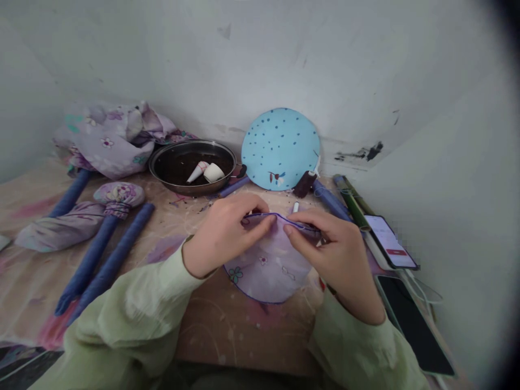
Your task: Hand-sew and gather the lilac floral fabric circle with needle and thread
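Observation:
A round piece of pale lilac flowered fabric (266, 271) with a dark purple edge is held up over the table. My left hand (231, 227) pinches its upper edge between thumb and fingers. Close beside it, my right hand (331, 238) pinches the same edge a little further right. Both thumbs lie on the near side of the cloth. Whether a needle is between the fingers cannot be seen. Just behind the right hand's fingers a small white stick-like thing (296, 207) shows.
Behind stand a metal pan (190, 189) with white pieces, a blue dotted disc (280, 146) against the wall and a dark thread spool (304, 184). Blue wrapped rods (117, 260) and bundled cloth (117, 141) lie left. Two phones (414, 325), (390, 238) and bamboo (355, 208) lie right.

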Demonstrator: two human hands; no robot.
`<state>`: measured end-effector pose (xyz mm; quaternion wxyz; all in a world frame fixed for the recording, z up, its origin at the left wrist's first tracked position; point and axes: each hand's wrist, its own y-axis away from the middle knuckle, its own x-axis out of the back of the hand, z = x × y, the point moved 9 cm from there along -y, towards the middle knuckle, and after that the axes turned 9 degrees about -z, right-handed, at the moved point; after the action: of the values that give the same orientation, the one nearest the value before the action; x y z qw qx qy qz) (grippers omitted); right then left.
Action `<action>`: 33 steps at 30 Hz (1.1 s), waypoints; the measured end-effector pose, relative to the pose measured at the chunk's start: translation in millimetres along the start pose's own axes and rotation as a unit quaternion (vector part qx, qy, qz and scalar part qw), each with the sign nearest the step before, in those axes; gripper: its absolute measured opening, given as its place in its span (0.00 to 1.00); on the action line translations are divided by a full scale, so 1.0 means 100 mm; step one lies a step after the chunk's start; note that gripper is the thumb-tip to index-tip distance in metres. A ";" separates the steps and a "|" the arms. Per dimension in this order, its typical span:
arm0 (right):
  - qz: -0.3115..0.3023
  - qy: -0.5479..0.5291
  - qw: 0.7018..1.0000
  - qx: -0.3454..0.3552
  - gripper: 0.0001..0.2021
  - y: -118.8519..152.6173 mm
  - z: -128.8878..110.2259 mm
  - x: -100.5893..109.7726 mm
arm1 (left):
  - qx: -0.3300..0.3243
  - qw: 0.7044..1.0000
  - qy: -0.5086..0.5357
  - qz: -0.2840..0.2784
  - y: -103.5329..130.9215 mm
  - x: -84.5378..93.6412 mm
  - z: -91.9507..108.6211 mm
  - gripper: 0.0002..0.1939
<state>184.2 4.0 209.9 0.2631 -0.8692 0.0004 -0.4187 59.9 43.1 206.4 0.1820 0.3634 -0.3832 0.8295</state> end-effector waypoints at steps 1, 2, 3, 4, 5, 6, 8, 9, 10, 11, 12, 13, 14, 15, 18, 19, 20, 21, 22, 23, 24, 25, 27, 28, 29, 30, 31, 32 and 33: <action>0.002 -0.001 1.000 -0.002 0.03 0.00 0.00 0.01 | -0.001 1.000 -0.002 0.002 0.00 0.00 0.00 0.06; 0.003 -0.003 1.000 -0.003 0.03 0.00 0.00 0.01 | -0.002 1.000 -0.004 0.005 0.00 0.01 0.00 0.06; 0.002 -0.005 1.000 -0.004 0.03 0.00 0.00 0.01 | -0.002 1.000 -0.005 0.007 0.00 0.02 0.00 0.06; 0.000 -0.008 1.000 -0.004 0.03 0.00 -0.01 0.01 | -0.003 1.000 -0.005 0.009 0.00 0.02 0.00 0.06; -0.003 -0.011 1.000 -0.003 0.03 -0.01 -0.01 0.01 | -0.003 1.000 -0.005 0.009 0.00 0.02 0.00 0.06; -0.007 -0.014 1.000 0.000 0.03 -0.01 -0.02 0.00 | -0.003 1.000 -0.004 0.008 0.00 0.02 0.00 0.06; -0.013 -0.020 1.000 0.009 0.04 -0.01 -0.04 -0.02 | 0.000 1.000 -0.002 0.006 0.01 0.00 0.00 0.05; -0.016 -0.022 1.000 0.013 0.05 -0.01 -0.05 -0.03 | 0.002 1.000 0.000 0.006 0.01 -0.01 -0.01 0.05; -0.019 -0.023 0.999 0.016 0.05 -0.02 -0.06 -0.05 | 0.002 1.000 0.001 0.006 0.01 -0.02 -0.01 0.05; -0.020 -0.024 0.999 0.019 0.05 -0.02 -0.06 -0.06 | 0.002 1.000 0.003 0.007 0.01 -0.02 -0.01 0.05; -0.021 -0.024 0.999 0.022 0.05 -0.02 -0.07 -0.07 | -0.001 1.000 0.004 0.008 0.01 -0.03 0.00 0.05; -0.021 -0.024 0.999 0.024 0.06 -0.02 -0.07 -0.08 | -0.006 1.000 0.006 0.008 0.01 -0.03 0.01 0.05; -0.021 -0.024 0.999 0.025 0.06 -0.02 -0.07 -0.08 | -0.009 1.000 0.009 0.006 0.01 -0.04 0.02 0.05; -0.020 -0.022 0.999 0.027 0.06 -0.02 -0.07 -0.08 | -0.012 1.000 0.014 0.001 0.01 -0.04 0.03 0.05; -0.010 -0.012 0.999 0.030 0.05 -0.01 -0.06 -0.05 | -0.012 0.999 0.033 -0.021 -0.01 -0.04 0.05 0.05; -0.007 -0.007 0.999 0.032 0.05 -0.01 -0.06 -0.04 | -0.010 0.999 0.039 -0.028 -0.02 -0.04 0.05 0.04; -0.003 -0.003 0.999 0.035 0.05 0.00 -0.06 -0.03 | -0.009 0.998 0.045 -0.035 -0.02 -0.05 0.06 0.04; -0.001 0.000 0.999 0.036 0.05 0.00 -0.06 -0.02 | -0.009 0.998 0.049 -0.040 -0.02 -0.05 0.05 0.04; 0.000 0.002 0.999 0.037 0.05 0.00 -0.05 -0.02 | -0.009 0.998 0.053 -0.043 -0.03 -0.05 0.05 0.04; 0.001 0.002 0.999 0.038 0.05 0.00 -0.06 -0.02 | -0.008 0.998 0.054 -0.044 -0.03 -0.05 0.04 0.03; -0.001 0.001 0.999 0.039 0.04 -0.01 -0.05 -0.02 | -0.007 0.998 0.054 -0.040 -0.03 -0.04 0.03 0.04; -0.005 -0.001 0.999 0.039 0.04 -0.01 -0.05 -0.02 | -0.005 0.998 0.052 -0.033 -0.03 -0.04 0.02 0.04; -0.009 -0.002 0.999 0.037 0.04 -0.01 -0.04 -0.03 | -0.004 0.999 0.043 -0.011 -0.03 0.00 -0.01 0.04; -0.006 0.001 0.999 0.035 0.04 0.00 -0.03 -0.02 | -0.006 0.999 0.039 -0.002 -0.03 0.01 -0.02 0.04; -0.001 0.006 0.999 0.033 0.03 0.00 -0.02 0.00 | -0.007 0.999 0.036 0.005 -0.03 0.02 -0.02 0.04; 0.008 0.011 0.999 0.031 0.03 0.01 -0.01 0.02 | -0.009 0.999 0.034 0.009 -0.03 0.03 -0.03 0.04; 0.017 0.016 0.999 0.030 0.03 0.01 0.00 0.04 | -0.008 0.999 0.033 0.010 -0.03 0.03 -0.03 0.04; 0.024 0.018 0.999 0.029 0.03 0.02 0.01 0.06 | -0.007 0.999 0.032 0.010 -0.03 0.03 -0.04 0.04; 0.026 0.016 0.999 0.028 0.03 0.02 0.02 0.06 | -0.004 0.999 0.031 0.012 -0.03 0.03 -0.05 0.04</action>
<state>190.0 1.7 212.5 0.2979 -0.8542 0.0153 -0.4259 57.6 48.3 207.6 0.1856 0.3320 -0.3847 0.8411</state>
